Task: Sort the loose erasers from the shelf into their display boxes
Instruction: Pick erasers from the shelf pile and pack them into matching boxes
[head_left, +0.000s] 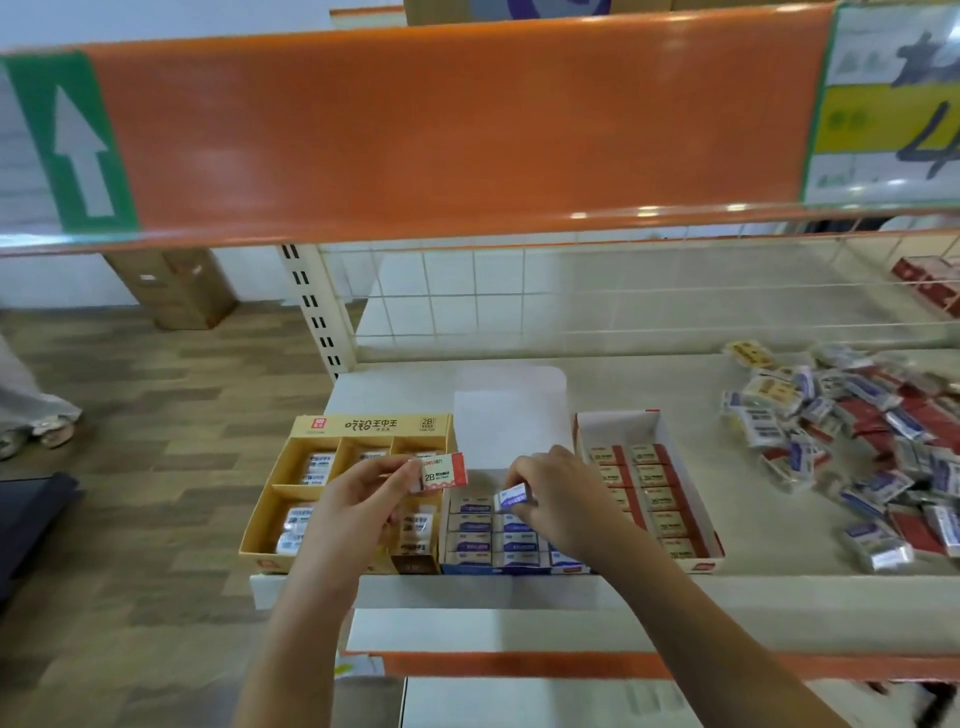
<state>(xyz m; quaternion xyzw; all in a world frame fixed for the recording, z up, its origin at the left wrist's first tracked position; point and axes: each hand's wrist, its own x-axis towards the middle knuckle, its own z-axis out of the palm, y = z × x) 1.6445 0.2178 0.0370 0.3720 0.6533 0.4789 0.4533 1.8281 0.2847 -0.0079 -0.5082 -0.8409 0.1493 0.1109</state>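
Over the display boxes (358, 519), both hands pinch erasers: left (358, 499) red-banded eraser (442, 472) lengthwise sideways, right (556, 499) blue eraser (511, 496) tilted.

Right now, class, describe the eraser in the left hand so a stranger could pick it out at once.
Find the three display boxes at the shelf's front edge, then the yellow box on the left. Above it the left hand pinches one eraser. Unlike the blue eraser in the right hand, it is white and red, marked 2B.
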